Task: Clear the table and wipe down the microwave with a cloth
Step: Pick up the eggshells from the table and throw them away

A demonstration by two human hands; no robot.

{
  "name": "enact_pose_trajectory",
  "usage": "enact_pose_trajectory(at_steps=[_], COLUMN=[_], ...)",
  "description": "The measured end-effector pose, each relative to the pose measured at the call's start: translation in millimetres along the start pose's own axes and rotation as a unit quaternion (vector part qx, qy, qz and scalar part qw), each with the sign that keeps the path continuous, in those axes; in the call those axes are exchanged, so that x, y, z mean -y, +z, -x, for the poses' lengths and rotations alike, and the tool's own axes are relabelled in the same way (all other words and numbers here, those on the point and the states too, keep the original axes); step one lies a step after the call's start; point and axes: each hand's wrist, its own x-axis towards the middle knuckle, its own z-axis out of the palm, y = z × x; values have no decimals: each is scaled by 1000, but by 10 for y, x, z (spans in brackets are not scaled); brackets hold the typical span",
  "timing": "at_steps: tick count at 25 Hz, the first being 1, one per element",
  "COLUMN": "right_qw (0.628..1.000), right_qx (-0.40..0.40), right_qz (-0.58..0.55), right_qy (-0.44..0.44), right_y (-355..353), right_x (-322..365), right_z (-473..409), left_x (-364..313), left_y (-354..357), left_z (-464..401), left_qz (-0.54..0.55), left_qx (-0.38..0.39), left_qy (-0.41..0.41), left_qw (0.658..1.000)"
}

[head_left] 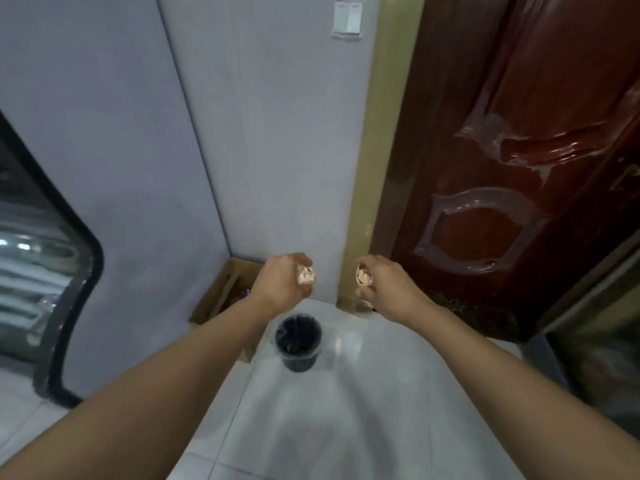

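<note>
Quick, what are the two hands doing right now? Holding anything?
Left hand: closed on a handful of pale scraps.
Right hand: closed on a similar handful.
Both are above the black bin.

home entryway, indoor corner
red panelled door with protective film, light switch, tiled floor, small black bin, cardboard box.

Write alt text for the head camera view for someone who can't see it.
Two bare arms reach out, the left hand and right hand each closed on pale scraps, above a black bin on a white tiled floor. A cardboard box sits left of the bin, a dark red door to the right.
</note>
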Motion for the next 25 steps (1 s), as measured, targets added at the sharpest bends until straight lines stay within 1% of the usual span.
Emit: enact_pose_trajectory(at_steps=[3, 6, 10, 16, 21, 23, 25], right_qw=[999, 997, 992, 984, 979, 976, 966], right_qx=[30, 55, 91, 139, 158, 166, 199], right_qz=[0, -4, 2, 6, -8, -10, -9], right_qy=[-30, -55, -85, -114, -131, -144, -167], right_y=[28, 100, 284, 617, 864, 921, 1114], right_x=[-197, -308, -332, -306, -322, -326, -369], right_z=[-227, -507, -964, -1712, -2159, -2242, -2545], left_x=[-16, 42, 206, 587, 807, 850, 974], left_y=[138, 281, 372, 432, 457, 486, 585], left_z=[-69, -197, -471, -938, -1210, -1265, -1456], left_qz=[0, 0, -9, 0, 8, 7, 19], left_qx=[-14, -17, -36, -43, -46, -41, -49], left_qy=[-49, -74, -120, -177, -231, -233, -270], left_qw=[999, 997, 992, 983, 972, 972, 961])
